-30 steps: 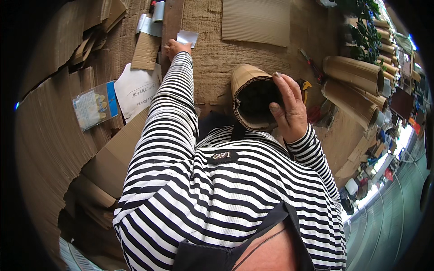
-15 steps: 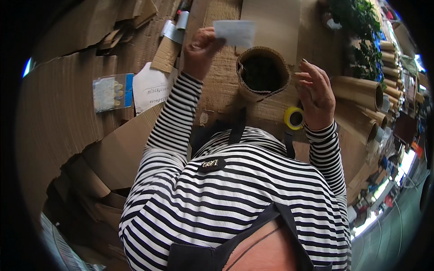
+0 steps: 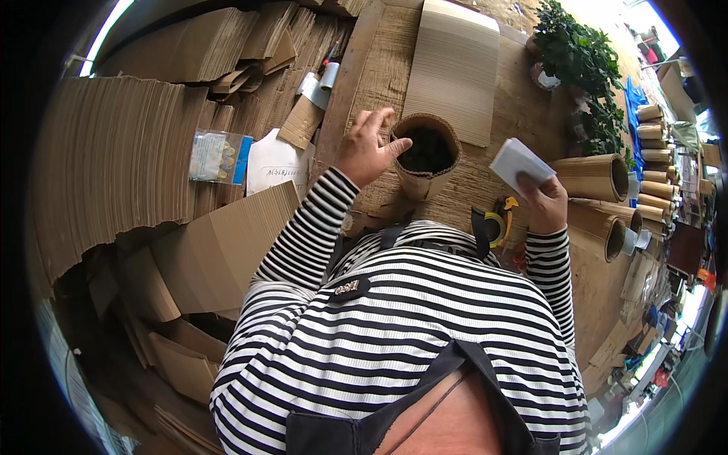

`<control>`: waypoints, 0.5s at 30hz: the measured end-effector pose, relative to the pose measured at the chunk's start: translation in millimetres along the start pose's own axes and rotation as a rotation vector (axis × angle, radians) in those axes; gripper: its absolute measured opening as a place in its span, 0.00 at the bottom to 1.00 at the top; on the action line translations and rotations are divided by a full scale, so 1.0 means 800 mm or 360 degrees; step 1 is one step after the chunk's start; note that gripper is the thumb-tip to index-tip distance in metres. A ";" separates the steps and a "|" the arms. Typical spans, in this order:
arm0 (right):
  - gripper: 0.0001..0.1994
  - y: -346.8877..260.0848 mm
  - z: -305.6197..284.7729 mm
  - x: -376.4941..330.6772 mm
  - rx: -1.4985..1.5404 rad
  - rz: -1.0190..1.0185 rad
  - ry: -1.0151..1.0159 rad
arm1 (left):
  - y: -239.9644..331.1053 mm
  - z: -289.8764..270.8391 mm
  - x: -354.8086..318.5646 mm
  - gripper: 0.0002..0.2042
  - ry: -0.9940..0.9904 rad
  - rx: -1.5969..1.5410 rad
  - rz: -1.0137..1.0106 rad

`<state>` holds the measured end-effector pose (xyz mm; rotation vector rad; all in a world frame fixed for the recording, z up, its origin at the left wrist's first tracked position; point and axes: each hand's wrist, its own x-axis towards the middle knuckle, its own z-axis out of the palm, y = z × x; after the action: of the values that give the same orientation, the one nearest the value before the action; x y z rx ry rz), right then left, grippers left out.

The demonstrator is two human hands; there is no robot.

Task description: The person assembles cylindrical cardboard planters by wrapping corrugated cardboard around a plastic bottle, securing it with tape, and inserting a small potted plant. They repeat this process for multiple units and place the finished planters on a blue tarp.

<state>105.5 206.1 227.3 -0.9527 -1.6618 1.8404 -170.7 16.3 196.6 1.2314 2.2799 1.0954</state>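
Observation:
A round cardboard tube (image 3: pixel 426 184) stands upright in front of me, with dark green content (image 3: pixel 426 149) inside that I cannot make out clearly. My left hand (image 3: pixel 365 154) is at the tube's left side, fingers apart and empty, its thumb reaching over the rim. Whether it touches the rim I cannot tell. To the right of the tube, my right hand (image 3: pixel 547 206) pinches a folded white paper (image 3: pixel 522 161) above the table. Between that hand and my body lies a yellow tape roll (image 3: pixel 494 227), beside a yellow-and-black tool (image 3: pixel 507 205).
A flat corrugated cardboard sheet (image 3: pixel 455 76) lies beyond the tube. Stacked cardboard (image 3: pixel 121 167) fills the left side, near a clear packet with a blue edge (image 3: pixel 220 157) and a white paper sheet (image 3: pixel 277 171). Leafy plants (image 3: pixel 576 49) and more cardboard tubes (image 3: pixel 588 176) stand at right.
The white paper has passed from my left hand to my right hand. My left hand has come down beside the tube. The whole view has shifted a little.

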 end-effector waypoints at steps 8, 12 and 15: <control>0.14 0.056 -0.042 -0.029 0.0061 0.0047 -0.0064 | 0.003 0.043 0.026 0.21 -0.0554 0.0549 -0.0101; 0.11 0.067 -0.046 -0.048 0.0135 -0.0032 -0.0122 | 0.022 0.041 -0.006 0.19 -0.0334 0.0329 0.0071; 0.10 0.089 -0.077 -0.060 0.0174 -0.0052 -0.0073 | 0.067 0.010 -0.028 0.20 -0.0322 0.0407 -0.0066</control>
<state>190.0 200.1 164.5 -0.8391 -1.5756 1.9231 -123.0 19.7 230.5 1.3145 2.3271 0.6461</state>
